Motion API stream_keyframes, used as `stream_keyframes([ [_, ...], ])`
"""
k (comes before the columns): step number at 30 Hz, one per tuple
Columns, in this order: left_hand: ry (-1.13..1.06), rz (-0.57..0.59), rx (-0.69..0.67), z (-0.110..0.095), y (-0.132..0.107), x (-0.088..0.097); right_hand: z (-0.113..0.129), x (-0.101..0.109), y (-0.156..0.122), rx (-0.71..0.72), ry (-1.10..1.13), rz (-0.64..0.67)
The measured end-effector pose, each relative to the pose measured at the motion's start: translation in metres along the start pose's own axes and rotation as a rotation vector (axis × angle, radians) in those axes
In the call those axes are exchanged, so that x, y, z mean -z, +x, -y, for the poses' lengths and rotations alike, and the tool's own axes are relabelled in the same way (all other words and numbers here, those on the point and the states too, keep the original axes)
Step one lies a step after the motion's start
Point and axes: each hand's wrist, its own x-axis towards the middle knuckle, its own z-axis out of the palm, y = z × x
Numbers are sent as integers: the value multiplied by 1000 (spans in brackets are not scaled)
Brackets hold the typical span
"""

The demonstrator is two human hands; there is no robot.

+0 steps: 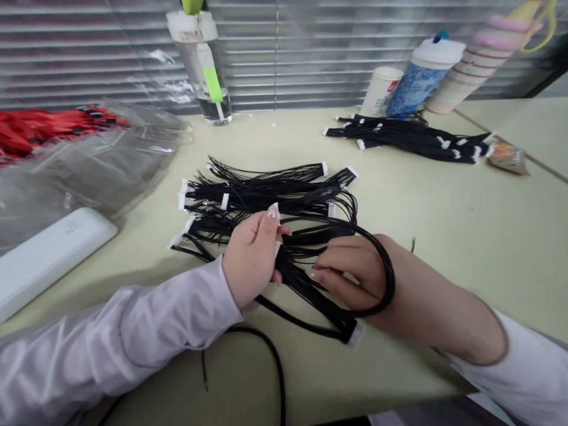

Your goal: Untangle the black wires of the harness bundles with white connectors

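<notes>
Cables (315, 293) occupy left hand (252, 255); blue cup's lettering (412, 81) blurs.

The table (501, 236) bears black cables (275, 190) just beyond the left hand (251, 257), a jar (215, 109) farther off, and a case (57, 254) and bag (119, 168) to that hand's left. Well beyond the right hand (368, 260) are a cup (379, 92), tumbler (410, 83), bottle (470, 71), bundle (408, 139) and packet (508, 158).

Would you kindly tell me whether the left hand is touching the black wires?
Touching: the head view shows the left hand closed around one end of some black wires, which emerge from its grip.
</notes>
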Motion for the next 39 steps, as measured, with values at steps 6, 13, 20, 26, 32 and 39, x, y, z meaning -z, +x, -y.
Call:
stream_keyframes([
  [6,35,26,-51,2,-1,1,-2,-15,10,39,19,-46],
  [13,74,38,-78,0,-1,1,0,-15,8,46,-75,-42],
  [20,102,57,-89,-1,-2,2,6,-14,11,90,-158,-124],
  [26,110,67,-115,0,-2,2,5,-20,13,139,-168,-94],
  [32,92,88,-116,1,-1,1,4,-21,15,126,-172,-67],
  [39,100,86,-112,0,-1,0,2,-15,8,32,-405,-106],
])
